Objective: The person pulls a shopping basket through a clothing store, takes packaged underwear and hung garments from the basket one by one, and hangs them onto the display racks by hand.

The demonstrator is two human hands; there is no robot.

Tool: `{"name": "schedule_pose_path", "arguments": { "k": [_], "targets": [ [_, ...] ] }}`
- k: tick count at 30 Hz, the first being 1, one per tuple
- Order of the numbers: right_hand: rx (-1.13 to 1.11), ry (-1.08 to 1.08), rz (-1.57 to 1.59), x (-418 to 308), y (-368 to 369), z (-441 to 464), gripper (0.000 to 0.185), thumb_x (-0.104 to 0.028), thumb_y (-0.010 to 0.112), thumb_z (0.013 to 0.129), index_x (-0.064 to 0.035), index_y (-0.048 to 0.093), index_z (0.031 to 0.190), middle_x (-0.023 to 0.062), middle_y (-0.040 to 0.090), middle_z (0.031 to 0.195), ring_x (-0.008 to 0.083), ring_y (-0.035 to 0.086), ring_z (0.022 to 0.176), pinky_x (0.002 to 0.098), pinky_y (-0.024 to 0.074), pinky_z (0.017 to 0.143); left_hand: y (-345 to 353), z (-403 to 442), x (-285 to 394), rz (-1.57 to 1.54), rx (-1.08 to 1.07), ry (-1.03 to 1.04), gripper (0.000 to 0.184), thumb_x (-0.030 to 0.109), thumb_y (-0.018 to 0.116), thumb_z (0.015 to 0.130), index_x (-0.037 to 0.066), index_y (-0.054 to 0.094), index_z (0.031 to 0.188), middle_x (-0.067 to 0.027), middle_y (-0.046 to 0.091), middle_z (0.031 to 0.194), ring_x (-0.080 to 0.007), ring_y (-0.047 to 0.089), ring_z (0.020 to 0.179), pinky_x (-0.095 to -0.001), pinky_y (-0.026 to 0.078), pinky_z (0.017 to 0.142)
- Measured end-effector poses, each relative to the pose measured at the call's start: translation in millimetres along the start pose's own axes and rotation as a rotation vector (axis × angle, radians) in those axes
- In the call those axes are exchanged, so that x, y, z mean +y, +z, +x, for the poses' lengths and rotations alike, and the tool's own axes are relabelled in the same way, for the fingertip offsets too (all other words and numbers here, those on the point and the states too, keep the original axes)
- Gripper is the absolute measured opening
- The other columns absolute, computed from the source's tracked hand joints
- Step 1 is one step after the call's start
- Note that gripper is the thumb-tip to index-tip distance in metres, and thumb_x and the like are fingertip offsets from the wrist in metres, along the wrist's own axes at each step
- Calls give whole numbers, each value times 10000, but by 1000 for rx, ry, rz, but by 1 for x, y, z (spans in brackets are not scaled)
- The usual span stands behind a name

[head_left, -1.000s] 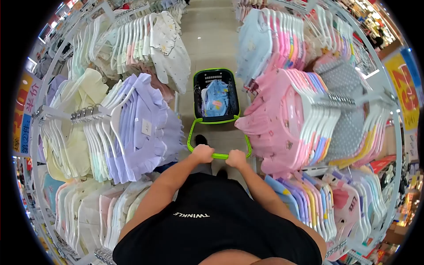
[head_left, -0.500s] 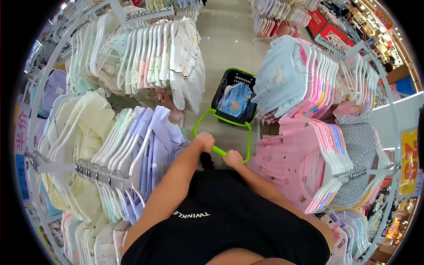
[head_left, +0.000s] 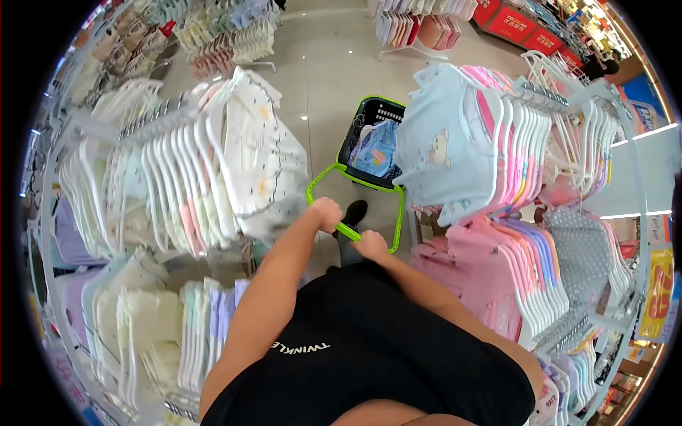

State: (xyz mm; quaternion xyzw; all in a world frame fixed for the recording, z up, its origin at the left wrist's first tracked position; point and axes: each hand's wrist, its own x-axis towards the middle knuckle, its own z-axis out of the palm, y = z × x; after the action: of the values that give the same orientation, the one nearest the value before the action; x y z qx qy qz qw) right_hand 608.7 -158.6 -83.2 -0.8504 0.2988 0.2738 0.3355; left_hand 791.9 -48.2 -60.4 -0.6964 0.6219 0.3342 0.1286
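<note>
Both hands grip the bright green handle of a black shopping basket on the floor ahead of me. My left hand is wrapped round the handle's left part. Closed on its right part is my right hand. Blue and lilac clothing lies inside the basket, with hangers showing among it. The basket's right side is partly hidden by a light blue top on the right rack.
Racks of children's clothes flank the aisle. White patterned garments hang close on the left, pink dresses on the right. The tiled floor runs ahead between them. Another rack stands farther off, near red boxes.
I have moved forward along the aisle, and the racks on both sides have slid back toward me. The basket stays ahead with both hands on its handle. A dark shoe now shows below it.
</note>
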Motion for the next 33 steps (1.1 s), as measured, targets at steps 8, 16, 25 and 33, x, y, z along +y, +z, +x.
{"name": "schedule_pose_path", "arguments": {
  "k": [8, 16, 25, 33],
  "targets": [
    [-201, 40, 247, -57, -68, 138, 473, -460, 755, 675, -12, 733, 826, 211, 699, 836, 355, 687, 808, 424, 533, 766, -90, 70, -137, 106, -113, 70, 212, 231, 621, 684, 93, 736, 797, -137, 716, 855, -325, 692, 822, -426, 561, 724],
    [-111, 91, 284, -69, -136, 213, 477, -424, 769, 690, 30, 708, 824, 223, 686, 810, 359, 679, 767, 438, 526, 729, -152, 146, -209, 130, -109, 151, 222, 238, 625, 666, 91, 734, 791, -147, 711, 837, -331, 688, 807, -438, 555, 728],
    [-56, 154, 453, -92, -190, 325, 455, -420, 776, 693, 15, 708, 806, 199, 675, 744, 334, 662, 684, 423, 515, 678, -238, 232, -311, 232, -110, 363, 213, 226, 629, 662, 80, 725, 785, -157, 705, 807, -338, 688, 786, -442, 554, 703],
    [2, 327, 525, -150, -276, 443, 474, -403, 757, 676, 30, 712, 862, 232, 687, 840, 363, 679, 790, 436, 527, 740, -328, 331, -429, 342, -99, 568, 203, 213, 632, 674, 71, 725, 785, -164, 706, 822, -341, 690, 798, -435, 557, 715]
  ]
}}
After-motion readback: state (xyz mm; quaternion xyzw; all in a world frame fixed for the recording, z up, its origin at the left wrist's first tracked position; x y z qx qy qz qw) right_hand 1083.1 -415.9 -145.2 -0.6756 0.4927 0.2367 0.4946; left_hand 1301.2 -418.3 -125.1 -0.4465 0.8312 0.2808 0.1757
